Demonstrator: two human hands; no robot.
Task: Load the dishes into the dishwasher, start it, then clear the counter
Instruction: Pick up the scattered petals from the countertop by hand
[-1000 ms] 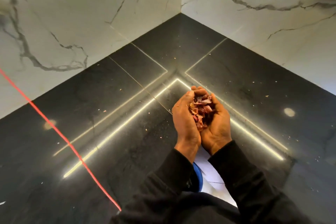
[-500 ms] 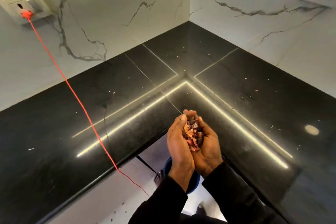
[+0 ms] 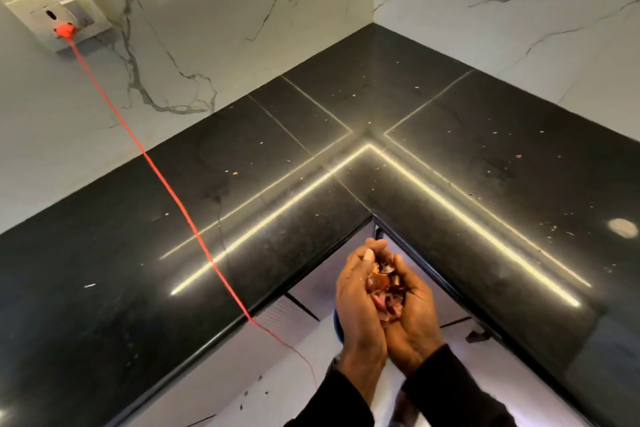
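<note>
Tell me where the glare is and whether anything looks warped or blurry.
Head view: a bright L-shaped reflection on the counter, plus a round glare spot at right; wide lens bows the counter edges; scraps in the left hand and right hand look soft.

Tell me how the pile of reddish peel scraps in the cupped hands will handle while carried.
The peel scraps look thin and flaky, so probably very light and floppy. They are loose pieces, heaped between the cupped left hand and right hand, so bits could slip out through any gap. Crumbs on the counter suggest they shed easily.
</note>
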